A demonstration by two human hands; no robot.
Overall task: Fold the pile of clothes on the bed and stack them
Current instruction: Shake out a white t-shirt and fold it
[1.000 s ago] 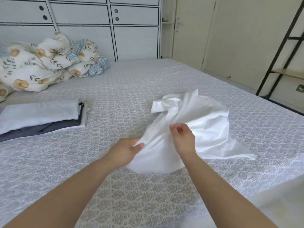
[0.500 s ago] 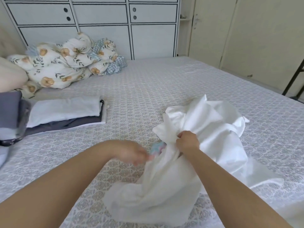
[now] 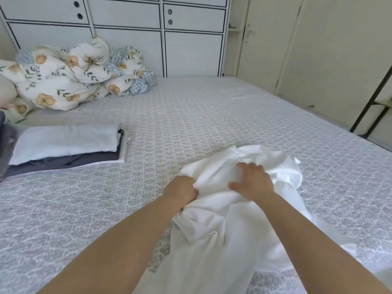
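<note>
Hands first, right at the near edge of the bed (image 3: 212, 107): both are buried in the crumpled white garment (image 3: 224, 240), which lies bunched by that near edge and trails off toward the person. The left hand (image 3: 181, 190) is closed into a fist on a fold at the cloth's left side, fingers curled under. The right hand (image 3: 252, 182) has changed its job. Half a second ago it was pinching a gathered ridge up off the bed; now it lies with fingers spread and the thumb out, pressing the heap down, nothing gripped. The left hand was loose beside the cloth then, and it has now caught an edge. My read is that the person is hunting for a hem or seam to pull the piece out flat, so folding proper has not begun on this one.

Further out, toward the left edge, sits the folded stack (image 3: 65, 145), a pale piece on top of dark ones, so part of the job looks done. At the far left corner a floral duvet (image 3: 70, 75) is heaped against the cabinet (image 3: 127, 37) wall. More dark cloth shows at the far left, cut off by the frame.
</note>
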